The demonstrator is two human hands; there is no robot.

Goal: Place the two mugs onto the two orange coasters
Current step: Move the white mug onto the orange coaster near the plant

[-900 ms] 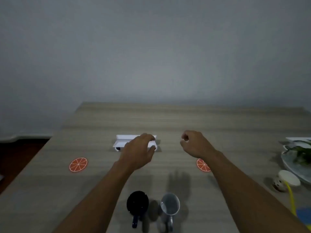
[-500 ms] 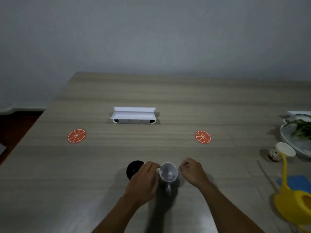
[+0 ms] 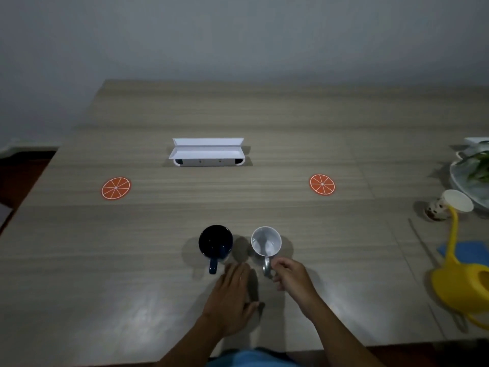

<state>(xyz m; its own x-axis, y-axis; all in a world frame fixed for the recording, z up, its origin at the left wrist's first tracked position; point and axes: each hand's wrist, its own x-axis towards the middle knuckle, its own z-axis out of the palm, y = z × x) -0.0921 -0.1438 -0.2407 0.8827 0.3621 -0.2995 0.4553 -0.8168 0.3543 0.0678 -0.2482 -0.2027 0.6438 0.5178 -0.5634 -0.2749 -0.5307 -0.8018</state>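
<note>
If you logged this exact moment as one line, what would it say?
right hand: at white mug handle | left hand: open, near dark mug | both coasters: bare

Looks like home dining or living room: long wood-grain table (image 3: 264,123), bare grey wall (image 3: 238,35), yellow watering can (image 3: 460,284) near right, plant dish (image 3: 471,173) far right.

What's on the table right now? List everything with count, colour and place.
orange coasters: 2, orange; one left, one right, both bare
dark blue mug: 1, near centre
white mug: 1, beside it
white box: 1, behind centre
yellow watering can: 1, right edge
spotted cup: 1, white-rimmed, tipped, right
plant dish: 1, far right
blue cloth: 1, under can
table: 1, light wood
left hand: open, beside the dark mug's handle
right hand: grip on the white mug's handle
</note>
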